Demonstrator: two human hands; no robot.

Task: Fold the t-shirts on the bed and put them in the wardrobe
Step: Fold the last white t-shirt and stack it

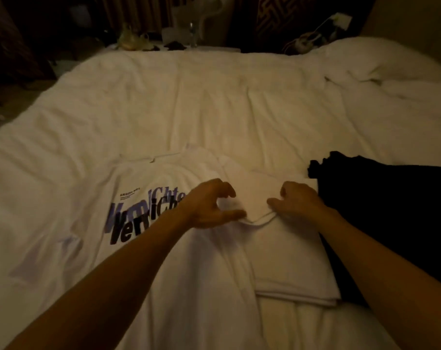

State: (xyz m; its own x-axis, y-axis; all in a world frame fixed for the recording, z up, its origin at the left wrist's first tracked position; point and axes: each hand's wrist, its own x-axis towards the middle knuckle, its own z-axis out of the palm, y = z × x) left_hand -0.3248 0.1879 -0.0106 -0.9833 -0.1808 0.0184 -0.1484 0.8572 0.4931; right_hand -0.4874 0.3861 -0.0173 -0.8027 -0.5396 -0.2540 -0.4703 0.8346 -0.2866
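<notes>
A white t-shirt lies folded into a narrow strip on the bed, its collar toward the middle. My left hand has its fingers curled above the collar, and its thumb touches the collar's left side. My right hand pinches the collar's right side. To the left lies a white t-shirt with purple and black lettering, spread flat. A black garment lies at the right, beside the folded shirt.
The white duvet covers the whole bed, rumpled at the far right. Beyond the bed's far edge a dim table holds a bottle and small items. A charger and cables lie at the back right.
</notes>
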